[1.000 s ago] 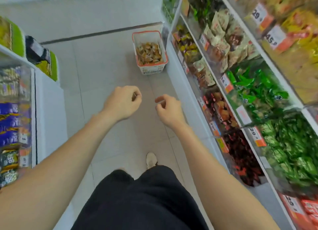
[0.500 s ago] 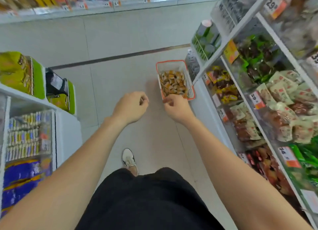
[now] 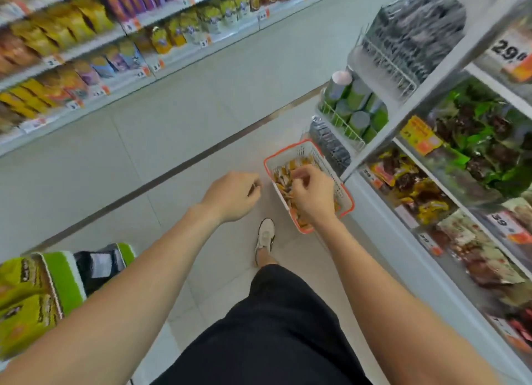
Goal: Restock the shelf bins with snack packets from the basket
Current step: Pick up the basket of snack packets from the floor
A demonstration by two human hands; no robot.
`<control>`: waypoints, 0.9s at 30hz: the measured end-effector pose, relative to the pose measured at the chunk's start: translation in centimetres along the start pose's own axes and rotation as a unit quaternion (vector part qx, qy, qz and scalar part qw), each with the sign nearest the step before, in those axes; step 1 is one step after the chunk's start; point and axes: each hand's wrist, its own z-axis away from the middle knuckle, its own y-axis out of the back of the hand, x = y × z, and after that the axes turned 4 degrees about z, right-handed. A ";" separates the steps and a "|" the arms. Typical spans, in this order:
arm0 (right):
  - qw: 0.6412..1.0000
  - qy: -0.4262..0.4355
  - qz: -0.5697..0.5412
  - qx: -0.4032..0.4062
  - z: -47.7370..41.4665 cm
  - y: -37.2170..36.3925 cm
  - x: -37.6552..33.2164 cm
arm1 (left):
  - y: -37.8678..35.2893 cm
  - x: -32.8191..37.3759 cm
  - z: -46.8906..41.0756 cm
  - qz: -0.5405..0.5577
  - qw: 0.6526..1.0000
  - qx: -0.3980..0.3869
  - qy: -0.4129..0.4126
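1. the right hand (image 3: 309, 194) was stretched forward and lay over the basket (image 3: 318, 156) in the head view.
2. its fingers (image 3: 299, 173) were curled downward above the snack packets (image 3: 280, 183); it could not be told whether they grasped a packet or only touched the pile.
3. the left hand (image 3: 233, 196) was held out just left of the basket, apart from it, over the floor (image 3: 201, 120).
4. the left fingers were clenched into a loose fist with the thumb against the forefinger; nothing was seen in them.
5. the basket was white with an orange rim. it stood on the floor beside the base of the shelf unit (image 3: 385, 240) on the person's right.
6. the snack packets, orange and yellow, lay loose inside the basket, partly hidden by the right hand.
7. the shelf bins (image 3: 457, 202) rose in tiers on the right, holding green, yellow, red and pale packets behind orange price tags (image 3: 508, 226).
8. green cans (image 3: 354, 111) stood in a wire rack at the end of the shelf unit, above the basket.
9. a pale shoe (image 3: 265, 235) was planted on the floor near the basket, below black shorts (image 3: 273, 327).
10. a far shelf (image 3: 86, 53) of bagged goods ran across the aisle; the labels were too blurred to read.
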 end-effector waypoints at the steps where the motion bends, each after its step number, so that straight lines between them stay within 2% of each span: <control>1: 1.000 -0.007 0.000 -0.030 -2.1 -0.7 -0.5 | 1.0 -0.6 -2.2 -0.006 1.000 -0.007 -0.004; 3: 0.991 -0.031 0.028 -0.129 -6.8 -2.0 -0.8 | 2.8 -1.9 -7.1 -0.006 1.000 -0.022 -0.016; 5: 0.967 -0.075 0.069 -0.233 -11.6 -3.3 -0.4 | 4.5 -3.2 -12.3 -0.015 0.998 -0.060 -0.033; 7: 0.947 -0.121 0.084 -0.285 -15.2 -4.4 -0.1 | 6.0 -4.7 -17.3 -0.027 0.993 -0.107 -0.050; 10: 0.948 -0.171 0.073 -0.258 -19.2 -6.0 0.6 | 6.3 -6.7 -24.9 -0.029 0.987 -0.147 -0.059; 12: 0.950 -0.200 0.080 -0.227 -21.5 -7.9 2.1 | 5.0 -7.8 -30.0 -0.009 0.992 -0.108 -0.063; 15: 0.944 -0.215 0.149 -0.200 -25.7 -12.0 5.7 | 1.1 -9.5 -38.3 0.058 0.994 -0.073 -0.053; 18: 0.939 -0.225 0.190 -0.176 -30.2 -17.3 10.1 | -5.0 -11.7 -46.2 0.090 0.984 -0.147 -0.041; 21: 0.930 -0.270 0.185 -0.166 -34.3 -22.8 15.4 | -12.7 -14.9 -53.3 0.111 0.959 -0.257 0.032; 24: 0.928 -0.298 0.158 -0.156 -37.3 -28.5 20.9 | -20.7 -18.9 -58.3 0.132 0.949 -0.266 0.100; 27: 0.928 -0.317 0.151 -0.126 -39.2 -33.1 26.4 | -27.5 -21.6 -61.8 0.087 0.961 -0.242 0.098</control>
